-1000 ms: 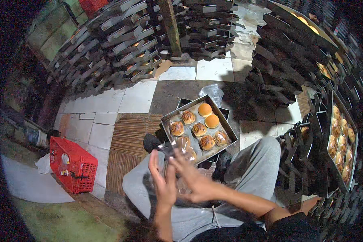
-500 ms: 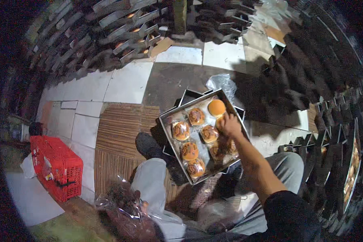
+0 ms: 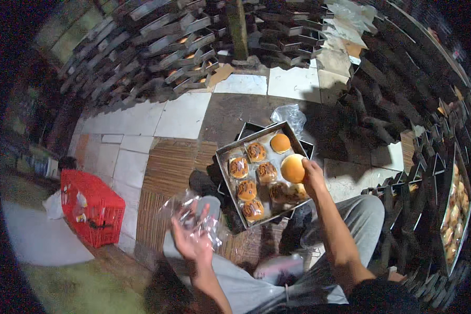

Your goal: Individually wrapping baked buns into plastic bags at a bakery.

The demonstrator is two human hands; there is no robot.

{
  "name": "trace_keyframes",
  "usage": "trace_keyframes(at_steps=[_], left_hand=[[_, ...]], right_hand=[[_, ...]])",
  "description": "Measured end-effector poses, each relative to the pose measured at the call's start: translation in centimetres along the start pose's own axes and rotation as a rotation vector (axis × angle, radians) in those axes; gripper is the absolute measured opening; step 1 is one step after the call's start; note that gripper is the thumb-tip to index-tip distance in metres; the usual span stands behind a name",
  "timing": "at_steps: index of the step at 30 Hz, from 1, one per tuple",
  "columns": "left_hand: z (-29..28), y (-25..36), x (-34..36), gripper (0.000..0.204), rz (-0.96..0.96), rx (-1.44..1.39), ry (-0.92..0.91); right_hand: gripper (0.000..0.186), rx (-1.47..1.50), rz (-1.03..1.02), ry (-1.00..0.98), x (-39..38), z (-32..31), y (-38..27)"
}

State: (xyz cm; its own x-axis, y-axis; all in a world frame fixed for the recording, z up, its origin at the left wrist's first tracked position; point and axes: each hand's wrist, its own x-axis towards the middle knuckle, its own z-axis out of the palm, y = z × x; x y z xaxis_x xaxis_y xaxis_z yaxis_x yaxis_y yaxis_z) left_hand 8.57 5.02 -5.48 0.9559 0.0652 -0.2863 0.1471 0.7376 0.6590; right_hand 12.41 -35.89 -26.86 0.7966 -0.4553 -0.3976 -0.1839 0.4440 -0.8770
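Note:
A square metal tray (image 3: 265,203) lies between my knees on other trays. Several buns with brown swirls on top, such as one bagged bun (image 3: 256,152), sit inside it in clear wrapping. One plain golden bun (image 3: 280,143) rests bare in the far corner. My right hand (image 3: 314,180) grips another plain bun (image 3: 292,168) by its edge, raised above the tray's right side. Left of the tray, my left hand (image 3: 193,242) holds a crinkled clear plastic bag (image 3: 208,222), its fingers partly spread beneath the film. Glare hides where the bag's mouth is.
A red plastic crate (image 3: 91,212) stands on the floor at left. Stacks of dark trays line the back and the right, near my leg. A tray of buns (image 3: 455,220) leans into view at far right. Crumpled clear plastic (image 3: 289,118) lies behind the tray.
My right hand has lifted a plain bun from the tray. My left hand has come up and forward from low beside my leg, bringing the clear bag nearer the tray.

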Motion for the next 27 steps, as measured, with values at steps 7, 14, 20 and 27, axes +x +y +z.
trace_keyframes(at_steps=[7,14,20,27], left_hand=[[1.5,0.3,-4.6,0.048,-0.094,-0.100,0.130],[-2.2,1.5,-9.8,0.064,-0.021,-0.298,0.110],[-0.9,-2.4,-12.5,0.075,0.139,0.020,0.169],[1.4,-2.2,-10.4,0.067,0.003,-0.124,0.056]], right_hand=[[0.051,-0.028,0.316,-0.809,-25.4,8.6,-13.5],[0.061,-0.815,-0.881,-1.060,-38.0,17.6,-9.3],[0.054,-0.991,-0.821,-0.977,-38.1,19.6,-8.7],[0.018,-0.734,-0.454,-0.880,-39.0,17.3,-10.8]])
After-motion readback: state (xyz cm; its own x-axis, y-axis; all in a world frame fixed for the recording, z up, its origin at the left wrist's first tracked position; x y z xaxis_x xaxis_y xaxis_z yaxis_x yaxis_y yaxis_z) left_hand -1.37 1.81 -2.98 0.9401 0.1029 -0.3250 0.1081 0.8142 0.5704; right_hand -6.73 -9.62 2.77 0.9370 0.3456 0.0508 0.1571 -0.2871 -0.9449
